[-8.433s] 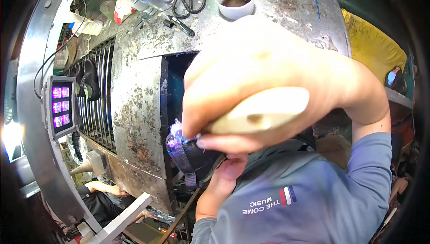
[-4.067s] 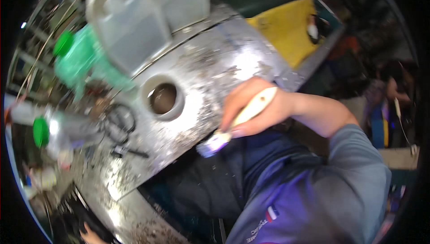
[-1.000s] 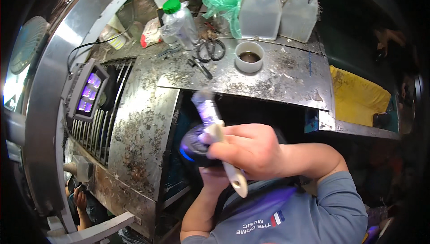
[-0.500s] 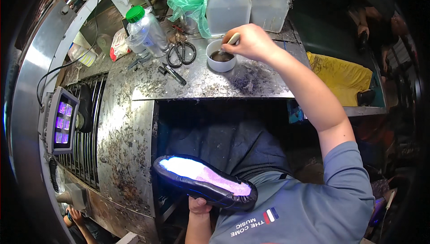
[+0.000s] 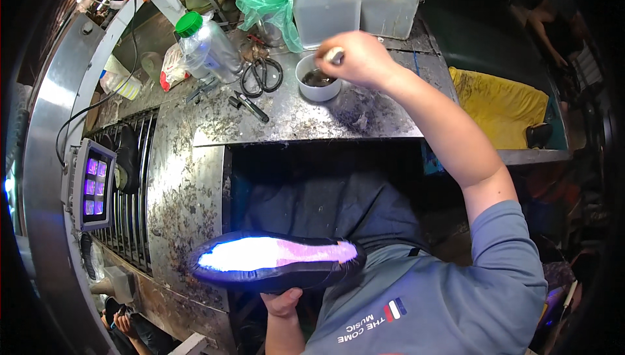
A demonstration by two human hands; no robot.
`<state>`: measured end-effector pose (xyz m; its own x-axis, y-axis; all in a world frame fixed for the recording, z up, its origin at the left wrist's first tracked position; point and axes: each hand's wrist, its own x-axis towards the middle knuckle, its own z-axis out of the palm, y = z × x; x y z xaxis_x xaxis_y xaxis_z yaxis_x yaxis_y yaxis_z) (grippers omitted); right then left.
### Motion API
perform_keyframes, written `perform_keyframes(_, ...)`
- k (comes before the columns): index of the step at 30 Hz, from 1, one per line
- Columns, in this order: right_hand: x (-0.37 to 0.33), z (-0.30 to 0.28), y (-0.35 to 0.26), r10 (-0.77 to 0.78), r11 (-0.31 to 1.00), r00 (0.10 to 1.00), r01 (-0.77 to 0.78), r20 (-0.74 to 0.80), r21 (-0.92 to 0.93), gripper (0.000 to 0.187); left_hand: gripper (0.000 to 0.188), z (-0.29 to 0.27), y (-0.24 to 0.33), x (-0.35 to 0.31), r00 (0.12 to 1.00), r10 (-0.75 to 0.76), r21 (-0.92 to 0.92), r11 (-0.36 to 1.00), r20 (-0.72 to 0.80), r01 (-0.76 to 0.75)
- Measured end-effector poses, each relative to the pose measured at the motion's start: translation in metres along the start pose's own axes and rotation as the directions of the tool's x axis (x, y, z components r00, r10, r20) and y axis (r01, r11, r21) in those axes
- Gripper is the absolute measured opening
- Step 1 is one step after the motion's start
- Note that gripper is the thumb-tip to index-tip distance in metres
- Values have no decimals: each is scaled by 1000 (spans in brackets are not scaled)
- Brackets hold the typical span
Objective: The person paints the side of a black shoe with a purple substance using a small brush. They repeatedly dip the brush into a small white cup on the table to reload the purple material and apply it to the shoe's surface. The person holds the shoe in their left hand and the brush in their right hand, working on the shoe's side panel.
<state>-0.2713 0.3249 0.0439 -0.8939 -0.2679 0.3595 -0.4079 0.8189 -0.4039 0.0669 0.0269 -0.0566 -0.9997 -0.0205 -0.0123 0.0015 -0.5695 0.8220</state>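
My left hand [image 5: 284, 302] holds a black shoe upper [image 5: 260, 281] from beneath, above my lap. Its underside faces up, the toe half glowing bright blue-white and the heel end pinkish under the light. Over a white bowl [image 5: 320, 92] at the back of the bench, my right hand [image 5: 364, 60] is closed round a pale-handled brush [image 5: 334, 56]. The brush's lower end is hidden by my fingers. Dark liquid lies in the bowl. Black-handled scissors [image 5: 262, 76] and a black marker [image 5: 252, 107] lie left of it.
A lamp with purple lights [image 5: 96, 185] stands at the left, before a metal grille with another black shoe [image 5: 127, 159]. Green-capped jars [image 5: 211, 49] and white plastic jugs [image 5: 327, 3] line the back. Yellow cloth [image 5: 498, 107] lies right. Other people's hands [image 5: 124, 322] show lower left.
The shoe upper has moved left and turned more level, its underside facing me more fully. My right hand has shifted slightly left over the bowl, the brush handle now pointing more toward me.
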Motion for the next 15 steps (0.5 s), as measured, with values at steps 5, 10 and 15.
perform_keyframes(5,-10,0,16,-13,929,971,101,-240,356,23,71,-17,22,0,949,92,824,476,301,-307)
perform_keyframes(10,-20,7,16,-83,985,988,101,-127,137,22,48,61,79,48,918,81,883,-316,388,-346)
perform_keyframes(15,-53,-9,4,-54,769,998,65,-36,635,27,40,31,94,61,637,198,663,-328,745,-673)
